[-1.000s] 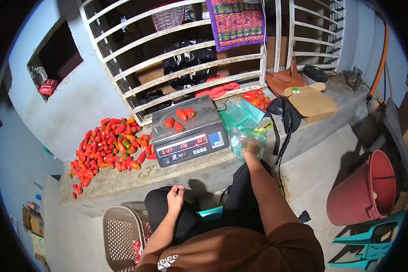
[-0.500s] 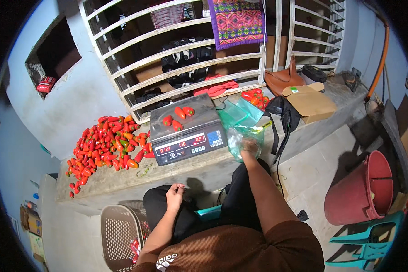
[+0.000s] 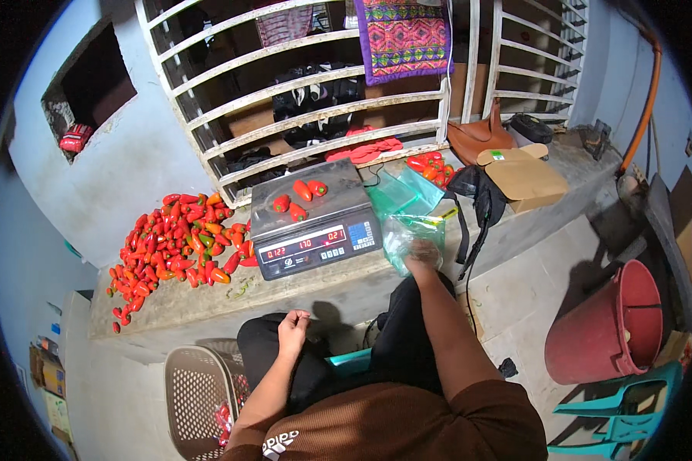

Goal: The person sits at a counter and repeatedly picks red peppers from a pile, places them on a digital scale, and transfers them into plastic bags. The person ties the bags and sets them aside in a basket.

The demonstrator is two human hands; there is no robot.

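Little has shifted since a second ago; my right hand (image 3: 423, 252) stays inside the clear plastic bag (image 3: 406, 234), fingers curled, grip hidden by the film; scale (image 3: 311, 220) with peppers (image 3: 300, 198) just left of it; my left hand (image 3: 292, 330) rests loosely closed, empty, on my knee.

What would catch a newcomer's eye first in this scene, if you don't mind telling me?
Most likely the heap of red peppers spread on the concrete ledge at the left. Next to it stands a digital scale with a few peppers on its pan. The right hand sits inside a clear plastic bag beside the scale, while the left hand rests loosely curled over the lap.
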